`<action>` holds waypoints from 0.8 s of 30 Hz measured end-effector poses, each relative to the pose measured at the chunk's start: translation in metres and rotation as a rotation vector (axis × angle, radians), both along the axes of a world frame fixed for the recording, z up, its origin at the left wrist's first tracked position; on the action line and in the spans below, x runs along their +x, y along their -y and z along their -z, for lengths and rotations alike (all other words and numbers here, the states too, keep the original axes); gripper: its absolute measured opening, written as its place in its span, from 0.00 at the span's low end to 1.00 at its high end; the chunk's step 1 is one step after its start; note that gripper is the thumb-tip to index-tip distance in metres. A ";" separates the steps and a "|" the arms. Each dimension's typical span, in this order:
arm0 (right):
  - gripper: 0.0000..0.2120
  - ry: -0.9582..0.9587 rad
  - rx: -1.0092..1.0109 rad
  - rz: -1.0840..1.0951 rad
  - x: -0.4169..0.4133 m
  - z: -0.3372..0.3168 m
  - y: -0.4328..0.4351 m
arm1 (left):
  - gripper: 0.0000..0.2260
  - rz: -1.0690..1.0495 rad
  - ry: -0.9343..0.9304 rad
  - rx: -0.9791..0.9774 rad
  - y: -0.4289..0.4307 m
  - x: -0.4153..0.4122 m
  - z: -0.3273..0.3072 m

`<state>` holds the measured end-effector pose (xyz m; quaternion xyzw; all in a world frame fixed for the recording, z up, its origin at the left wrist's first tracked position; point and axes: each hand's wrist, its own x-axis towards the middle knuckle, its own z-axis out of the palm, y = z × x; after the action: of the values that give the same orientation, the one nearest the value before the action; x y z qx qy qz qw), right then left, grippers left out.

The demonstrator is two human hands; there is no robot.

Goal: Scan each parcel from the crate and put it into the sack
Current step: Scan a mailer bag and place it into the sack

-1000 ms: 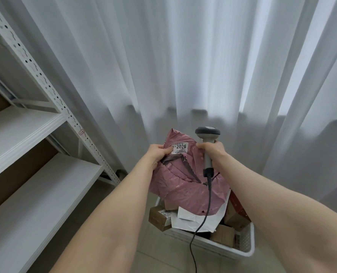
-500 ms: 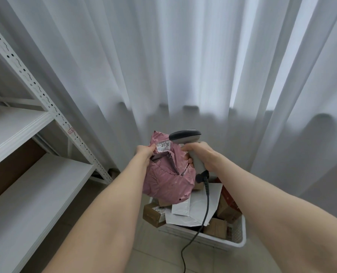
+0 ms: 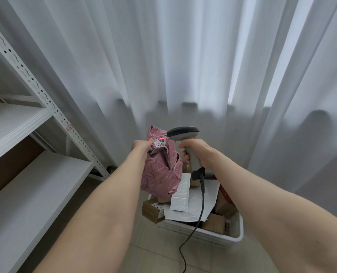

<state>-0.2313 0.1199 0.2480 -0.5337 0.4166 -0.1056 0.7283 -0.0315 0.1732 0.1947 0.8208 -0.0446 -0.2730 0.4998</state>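
The left grip (image 3: 142,146) pinches the pink parcel (image 3: 160,174) by its top edge; the right grip (image 3: 199,152) clasps the scanner (image 3: 183,133), head just beside the label (image 3: 159,142), above the crate (image 3: 239,232).

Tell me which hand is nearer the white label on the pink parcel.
Left. The left hand pinches the parcel right beside the label; the right hand grips the scanner on the label's other side, apart from it.
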 end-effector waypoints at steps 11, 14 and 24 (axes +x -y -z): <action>0.01 0.005 0.018 -0.017 -0.001 -0.011 -0.001 | 0.18 0.019 -0.004 0.006 0.002 0.003 0.003; 0.00 0.002 0.024 -0.019 -0.002 -0.013 0.000 | 0.17 0.025 0.001 0.021 0.001 0.003 0.002; 0.01 0.004 -0.006 -0.060 -0.002 -0.015 0.002 | 0.20 0.046 0.017 0.049 0.003 0.003 -0.002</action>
<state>-0.2328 0.1181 0.2628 -0.5480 0.3988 -0.0860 0.7302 -0.0282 0.1707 0.1972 0.8338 -0.0612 -0.2783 0.4728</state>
